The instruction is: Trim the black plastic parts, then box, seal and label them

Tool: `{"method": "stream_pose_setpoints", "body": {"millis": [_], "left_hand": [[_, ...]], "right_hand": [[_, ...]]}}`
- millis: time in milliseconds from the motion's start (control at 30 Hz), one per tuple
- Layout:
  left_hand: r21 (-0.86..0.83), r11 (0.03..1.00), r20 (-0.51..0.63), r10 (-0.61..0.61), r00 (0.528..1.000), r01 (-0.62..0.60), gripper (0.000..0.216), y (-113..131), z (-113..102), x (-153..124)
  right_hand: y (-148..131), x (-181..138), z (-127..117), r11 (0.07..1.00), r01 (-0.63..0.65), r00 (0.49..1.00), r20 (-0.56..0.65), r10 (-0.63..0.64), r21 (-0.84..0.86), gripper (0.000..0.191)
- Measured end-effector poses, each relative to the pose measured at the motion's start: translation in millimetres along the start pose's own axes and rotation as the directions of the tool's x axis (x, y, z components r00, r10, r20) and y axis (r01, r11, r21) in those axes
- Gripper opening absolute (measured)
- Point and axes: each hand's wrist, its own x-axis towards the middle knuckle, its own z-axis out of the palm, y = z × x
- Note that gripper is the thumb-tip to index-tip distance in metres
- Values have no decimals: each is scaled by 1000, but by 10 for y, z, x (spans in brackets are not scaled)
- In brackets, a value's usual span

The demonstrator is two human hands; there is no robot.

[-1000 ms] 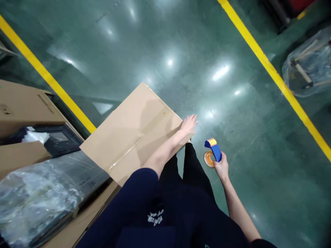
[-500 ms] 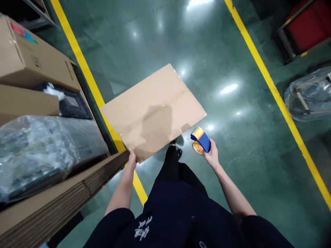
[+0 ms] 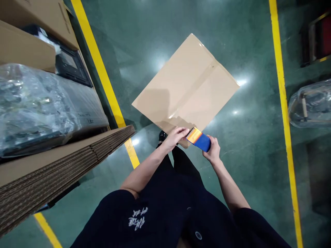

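Note:
My right hand [image 3: 213,150] grips a blue tape dispenser [image 3: 203,141] with an orange and yellow front part. Close against the dispenser's front end is my left hand [image 3: 176,137], its fingers drawn together; what they pinch, if anything, is too small to make out. Beyond both hands lies a brown cardboard box [image 3: 186,82], turned at an angle, with a seam under clear tape running along its top face. Its near corner is partly hidden behind my hands.
A stack of flattened cardboard [image 3: 77,162] juts in from the left. Behind it are a plastic-wrapped item [image 3: 46,106] and brown cartons [image 3: 28,46]. Yellow lines [image 3: 281,93] mark the green floor. Another wrapped item [image 3: 310,103] stands at right.
My left hand has let go of the cardboard box's corner and come across to the tape dispenser's front. The dispenser has turned in my right hand. In view, the box appears further right and more rotated.

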Motion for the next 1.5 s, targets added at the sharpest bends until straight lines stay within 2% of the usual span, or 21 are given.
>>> {"method": "stream_pose_setpoints", "body": {"millis": [133, 200, 300, 367, 467, 533, 567, 633, 667, 700, 767, 800, 867, 1000, 1367, 1500], "left_hand": [[-15, 1000, -50, -7, 999, 6, 48, 66, -242, -1], [-67, 996, -39, -64, 997, 62, 50, 104, -394, 3], [-145, 975, -13, -172, 985, 168, 48, 121, -570, 6], [-93, 986, -80, -149, 986, 141, 37, 91, -652, 12], [130, 990, -278, -11, 960, 49, 19, 55, -884, 51], [237, 971, -416, 85, 905, 18, 13, 109, -1240, 104], [264, 964, -495, 134, 858, 2, 12, 169, -1486, 136], [308, 951, -644, 235, 728, -34, 15, 335, -2059, 204], [377, 926, -713, 310, 629, -30, 17, 427, -2344, 239], [461, 887, -718, 374, 587, -3, 18, 512, -2602, 276], [598, 800, -666, 458, 589, 55, 20, 640, -2977, 365], [643, 762, -635, 479, 606, 72, 22, 677, -3085, 417], [688, 720, -608, 502, 615, 93, 25, 707, -3170, 522], [702, 699, -610, 488, 625, 139, 26, 688, -3133, 644], [693, 704, -619, 469, 630, 155, 22, 642, -3179, 722], [682, 715, -615, 446, 650, 155, 17, 602, -3197, 789]], "right_hand": [[-201, 10, 104, 987, -158, 978, 135, 158, -12, 64], [-301, 40, 143, 969, -246, 946, 211, 247, -32, 62], [-480, 139, 210, 953, -298, 909, 290, 299, -47, 61], [-617, 213, 278, 952, -302, 897, 325, 300, -46, 61], [-754, 220, 385, 954, -296, 874, 391, 288, -41, 62], [-728, 96, 416, 957, -283, 855, 437, 279, -56, 61], [-670, -4, 413, 960, -270, 846, 457, 275, -78, 59], [-486, -241, 383, 966, -219, 833, 489, 259, -138, 57], [-379, -358, 366, 969, -186, 829, 503, 245, -166, 57], [-280, -461, 357, 972, -149, 830, 512, 222, -181, 57], [-143, -598, 369, 975, -98, 841, 507, 188, -200, 60], [-115, -628, 392, 974, -80, 849, 498, 177, -211, 60], [-134, -631, 460, 969, -60, 859, 483, 173, -240, 59], [-275, -573, 583, 957, -47, 862, 473, 184, -286, 56], [-365, -645, 665, 952, -68, 865, 458, 205, -298, 55], [-380, -683, 720, 954, -66, 858, 472, 205, -293, 56]]}}
